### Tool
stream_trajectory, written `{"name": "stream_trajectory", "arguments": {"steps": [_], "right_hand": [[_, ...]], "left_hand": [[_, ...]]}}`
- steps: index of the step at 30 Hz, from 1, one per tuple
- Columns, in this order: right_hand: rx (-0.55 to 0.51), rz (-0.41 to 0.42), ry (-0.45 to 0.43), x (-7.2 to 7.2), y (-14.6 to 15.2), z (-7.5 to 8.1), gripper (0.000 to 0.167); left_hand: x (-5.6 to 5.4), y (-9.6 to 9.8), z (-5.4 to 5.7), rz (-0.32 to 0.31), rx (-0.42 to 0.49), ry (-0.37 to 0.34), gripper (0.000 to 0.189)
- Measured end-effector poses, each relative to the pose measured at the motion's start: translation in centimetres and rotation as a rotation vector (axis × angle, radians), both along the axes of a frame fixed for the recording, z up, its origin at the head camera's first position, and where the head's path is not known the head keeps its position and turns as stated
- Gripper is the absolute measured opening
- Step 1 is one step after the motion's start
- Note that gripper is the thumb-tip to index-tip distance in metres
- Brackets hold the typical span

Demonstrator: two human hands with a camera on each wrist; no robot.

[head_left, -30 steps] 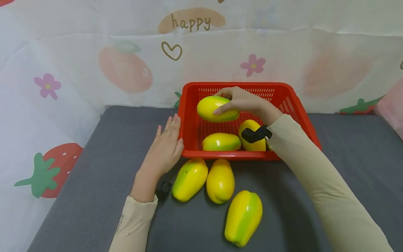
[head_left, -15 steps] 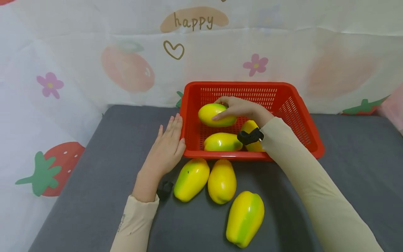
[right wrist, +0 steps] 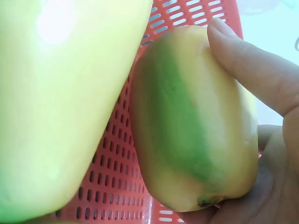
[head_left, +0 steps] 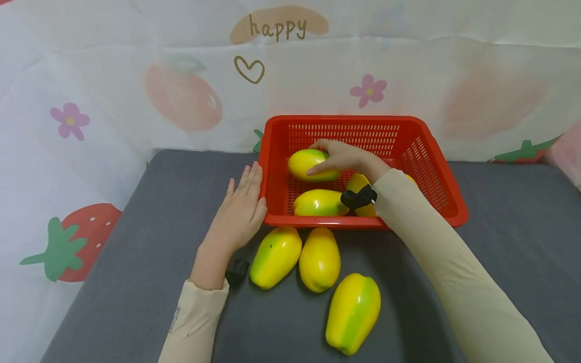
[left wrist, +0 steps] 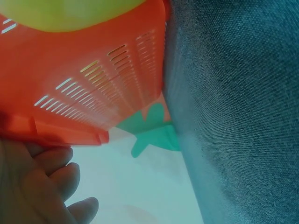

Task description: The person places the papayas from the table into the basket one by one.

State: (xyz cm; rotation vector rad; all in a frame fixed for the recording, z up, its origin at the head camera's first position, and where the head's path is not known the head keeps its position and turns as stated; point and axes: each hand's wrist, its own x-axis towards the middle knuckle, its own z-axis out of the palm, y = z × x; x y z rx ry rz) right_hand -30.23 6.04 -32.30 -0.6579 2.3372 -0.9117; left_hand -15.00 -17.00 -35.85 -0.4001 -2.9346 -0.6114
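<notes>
In the head view my right hand [head_left: 342,157] grips a yellow-green papaya [head_left: 303,164] inside the red plastic basket [head_left: 363,222], near its back left. The right wrist view shows the thumb along one side of this papaya [right wrist: 187,121], low over the slotted floor. Another papaya [head_left: 317,203] lies at the front of the basket. To its right a further papaya [head_left: 358,184] is partly hidden by the wrist camera and sleeve. My left hand [head_left: 238,214] rests its straight fingers against the basket's left side; its fingertips are at the rim in the left wrist view.
Three more papayas lie on the grey cloth in front of the basket: a left papaya [head_left: 275,258], a middle papaya [head_left: 320,259] and a nearer papaya [head_left: 353,314]. A printed white curtain [head_left: 295,91] hangs right behind the basket.
My right hand has lowered the papaya further into the basket, mostly in the first half second, and is nearly still since. The left hand stays at the basket's side.
</notes>
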Motion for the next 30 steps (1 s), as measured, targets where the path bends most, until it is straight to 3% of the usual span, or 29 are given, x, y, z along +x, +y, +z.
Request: {"name": "stream_trajectory", "arguments": {"steps": [7,17,30], "right_hand": [[0.015,0.009,0.004,0.0,0.1,0.0,0.07],[0.027,0.039,0.018,-0.3,0.0,-0.1,0.06],[-0.017,0.052,0.067,0.4,0.1,1.0,0.057]], "left_hand": [[0.0,0.0,0.1,0.0,0.003,-0.009,0.062],[-0.1,0.0,0.0,0.0,0.001,0.002,0.062],[0.0,0.0,0.1,-0.001,-0.001,-0.004,0.062]]}}
